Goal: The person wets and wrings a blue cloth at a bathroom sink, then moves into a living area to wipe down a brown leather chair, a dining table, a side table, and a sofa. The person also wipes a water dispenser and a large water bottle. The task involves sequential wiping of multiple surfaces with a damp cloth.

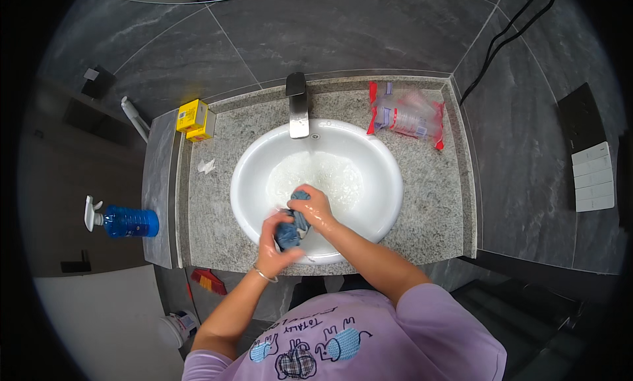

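A wet blue-grey cloth (293,228) is bunched over the near left part of a white oval sink (391,183). My right hand (315,206), wet, grips the upper end of the cloth. My left hand (275,247), wearing a bracelet at the wrist, is curved around the cloth's lower left side, thumb apart from the fingers. Bubbly water (336,176) lies in the bowl, and a thin stream seems to fall from the dark metal faucet (298,106) beyond my hands.
Yellow boxes (192,116) and crumpled white tissue (206,166) are on the granite counter's left. A plastic pack of clear cups (408,119) lies at the back right. A blue spray bottle (129,221) is on the left ledge; a red brush (208,281) is below.
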`<state>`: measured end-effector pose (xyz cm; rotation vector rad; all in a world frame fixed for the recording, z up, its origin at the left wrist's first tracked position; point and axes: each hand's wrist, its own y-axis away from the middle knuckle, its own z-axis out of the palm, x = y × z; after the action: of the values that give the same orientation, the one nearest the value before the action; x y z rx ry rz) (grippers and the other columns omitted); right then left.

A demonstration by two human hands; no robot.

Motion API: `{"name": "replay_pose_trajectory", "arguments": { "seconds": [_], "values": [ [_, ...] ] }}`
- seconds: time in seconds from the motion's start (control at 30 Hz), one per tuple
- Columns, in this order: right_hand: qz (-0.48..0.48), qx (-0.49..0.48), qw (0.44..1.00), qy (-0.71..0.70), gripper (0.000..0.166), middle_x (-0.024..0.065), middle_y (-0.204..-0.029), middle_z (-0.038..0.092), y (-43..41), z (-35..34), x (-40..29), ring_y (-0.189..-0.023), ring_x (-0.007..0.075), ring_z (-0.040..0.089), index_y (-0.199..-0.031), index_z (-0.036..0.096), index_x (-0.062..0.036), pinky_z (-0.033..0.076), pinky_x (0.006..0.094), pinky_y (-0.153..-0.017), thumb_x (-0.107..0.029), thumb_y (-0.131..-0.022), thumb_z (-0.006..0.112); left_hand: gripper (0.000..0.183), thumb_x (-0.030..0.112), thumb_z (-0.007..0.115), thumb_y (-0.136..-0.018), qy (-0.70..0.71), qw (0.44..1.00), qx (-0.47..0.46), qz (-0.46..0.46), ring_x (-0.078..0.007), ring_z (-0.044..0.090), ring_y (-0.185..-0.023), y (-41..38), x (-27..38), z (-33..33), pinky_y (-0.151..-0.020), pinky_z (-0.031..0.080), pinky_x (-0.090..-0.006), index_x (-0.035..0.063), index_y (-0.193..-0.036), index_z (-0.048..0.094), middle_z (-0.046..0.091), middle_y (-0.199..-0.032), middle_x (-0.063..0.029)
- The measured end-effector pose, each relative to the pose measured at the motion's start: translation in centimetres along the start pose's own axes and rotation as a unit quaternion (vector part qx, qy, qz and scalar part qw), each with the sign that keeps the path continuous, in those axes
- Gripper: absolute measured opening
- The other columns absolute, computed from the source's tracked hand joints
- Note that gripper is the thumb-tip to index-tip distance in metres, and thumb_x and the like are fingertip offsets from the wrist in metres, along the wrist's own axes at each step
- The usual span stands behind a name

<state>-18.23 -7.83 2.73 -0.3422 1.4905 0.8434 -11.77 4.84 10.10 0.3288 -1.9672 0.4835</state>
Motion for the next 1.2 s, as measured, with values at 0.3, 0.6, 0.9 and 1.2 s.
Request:
{"name": "replay_pose_trajectory", "arguments": {
  "seconds": [0.3,0.6,0.9,1.2],
  "values": [
    [-0.655,0.007,0.706,0.268,0.018,0.0089,-0.078,0.054,3.6,5.2,-7.7,-0.077,0.0269,0.058,-0.077,0.059,-0.0059,0.05,0.0349,-0.06,-0.009,-0.06,0.064,0.057,0.051,0.039,-0.091,0.634,0.688,0.146,-0.322,-0.0256,0.046,-0.115,1.1,-4.8,1.0,-0.103,0.032,-0.0395,0.007,-0.126,0.037,0.051,-0.117,-0.0121],
    [-0.153,0.079,0.878,-0.447,0.011,0.0125,-0.085,0.063,3.6,2.5,-13.5,-0.082,0.0264,0.061,-0.078,0.057,-0.0038,0.05,0.0355,-0.075,-0.014,-0.081,0.059,0.039,0.011,0.06,-0.079,0.307,0.873,0.379,-0.032,-0.0268,0.054,-0.105,-7.1,8.0,1.8,-0.091,0.044,-0.0406,0.0034,-0.115,0.047,0.048,-0.118,-0.0143],
    [0.221,-0.281,0.775,-0.52,0.025,0.0036,-0.065,0.056,0.1,-2.8,-9.9,-0.058,0.0143,0.054,-0.067,0.053,-0.0087,0.046,0.0273,-0.059,-0.025,-0.086,0.052,0.034,0.006,0.071,-0.046,-0.286,0.885,0.062,0.363,-0.0294,0.058,-0.076,-7.3,9.2,1.2,-0.064,0.049,-0.0334,0.0054,-0.079,0.062,0.057,-0.092,-0.0159],
    [0.261,-0.439,0.86,0.022,0.017,0.0053,-0.058,0.054,-2.5,-2.2,-9.7,-0.052,0.0111,0.048,-0.06,0.058,-0.0034,0.038,0.0263,-0.047,-0.015,-0.071,0.063,0.024,0.022,0.055,-0.047,-0.382,0.826,-0.065,0.41,-0.02,0.044,-0.06,-5.8,8.3,2.9,-0.05,0.035,-0.0278,0.0069,-0.065,0.055,0.046,-0.068,-0.0077]
  ]
}}
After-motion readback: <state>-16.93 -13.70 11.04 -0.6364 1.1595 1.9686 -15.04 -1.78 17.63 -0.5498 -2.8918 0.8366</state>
